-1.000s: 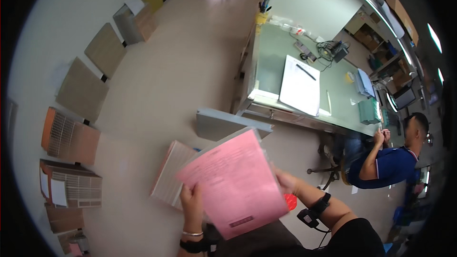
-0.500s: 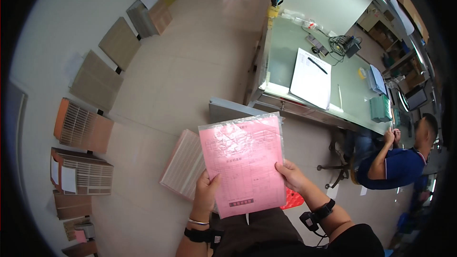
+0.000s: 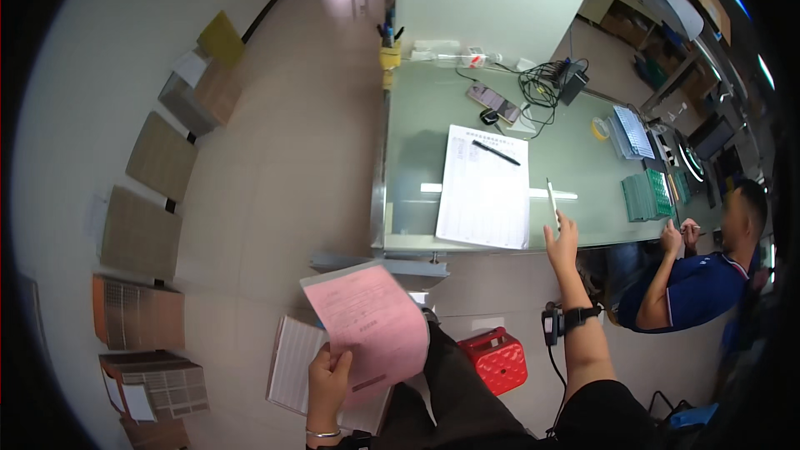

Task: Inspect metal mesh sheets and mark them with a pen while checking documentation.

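My left hand grips the lower left edge of a pink printed form in a clear plastic sleeve, thumb on top. The form tilts and bows down toward its right side. My right hand reaches over the front edge of the desk, its thumb and index finger apart. A thin white pen-like stick lies on the desk, its near end at my right fingertips; whether they touch it is unclear. Left of that hand is a stack of white printed sheets with a black pen on it.
A red stool stands by my legs, and a slatted panel under the form. On the green desk are a phone, tangled cables and green trays. A person in blue sits at right. Boards lean along the left wall.
My right hand has let go of the form and moved up and right to the white stick. My left hand has lowered the form leftward, now bent. The view has shifted toward the desk.
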The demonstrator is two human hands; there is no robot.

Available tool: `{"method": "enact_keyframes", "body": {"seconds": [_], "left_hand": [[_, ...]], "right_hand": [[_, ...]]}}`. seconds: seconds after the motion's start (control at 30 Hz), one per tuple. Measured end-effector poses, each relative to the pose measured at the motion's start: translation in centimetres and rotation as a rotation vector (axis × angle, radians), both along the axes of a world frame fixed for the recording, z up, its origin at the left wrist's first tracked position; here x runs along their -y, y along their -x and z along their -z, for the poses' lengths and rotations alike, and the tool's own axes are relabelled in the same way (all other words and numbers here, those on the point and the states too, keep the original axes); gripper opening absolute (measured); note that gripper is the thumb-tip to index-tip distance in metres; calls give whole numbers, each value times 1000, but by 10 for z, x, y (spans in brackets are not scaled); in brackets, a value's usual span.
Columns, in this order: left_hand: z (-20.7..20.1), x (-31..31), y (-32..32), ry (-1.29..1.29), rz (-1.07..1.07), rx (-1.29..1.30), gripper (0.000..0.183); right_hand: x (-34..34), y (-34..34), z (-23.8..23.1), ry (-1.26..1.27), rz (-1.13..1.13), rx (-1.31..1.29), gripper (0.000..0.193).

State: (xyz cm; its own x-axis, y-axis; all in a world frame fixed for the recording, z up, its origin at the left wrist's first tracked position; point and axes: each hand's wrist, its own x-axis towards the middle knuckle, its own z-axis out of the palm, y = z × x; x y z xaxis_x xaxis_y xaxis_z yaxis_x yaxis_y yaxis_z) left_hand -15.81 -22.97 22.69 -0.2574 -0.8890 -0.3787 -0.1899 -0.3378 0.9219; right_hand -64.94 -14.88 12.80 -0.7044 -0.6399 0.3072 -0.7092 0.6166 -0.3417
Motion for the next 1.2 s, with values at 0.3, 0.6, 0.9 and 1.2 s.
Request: {"method": "enact_keyframes", "body": {"seconds": [0.3,0.6,0.9,1.2], "left_hand": [[-39,86,79,14,38,-204,28],[44,119,124,-266,-115,-319,31],[72,133,128,-256,-174,-243,28],[79,140,124,-200,-192,-201,28]], "right_hand": [[59,97,48,-1,105,122,41],[156,108,5,128,-165,27,43],[174,69,6,-119,-421,-234,17],[144,74,3,341,-14,120,14]]}}
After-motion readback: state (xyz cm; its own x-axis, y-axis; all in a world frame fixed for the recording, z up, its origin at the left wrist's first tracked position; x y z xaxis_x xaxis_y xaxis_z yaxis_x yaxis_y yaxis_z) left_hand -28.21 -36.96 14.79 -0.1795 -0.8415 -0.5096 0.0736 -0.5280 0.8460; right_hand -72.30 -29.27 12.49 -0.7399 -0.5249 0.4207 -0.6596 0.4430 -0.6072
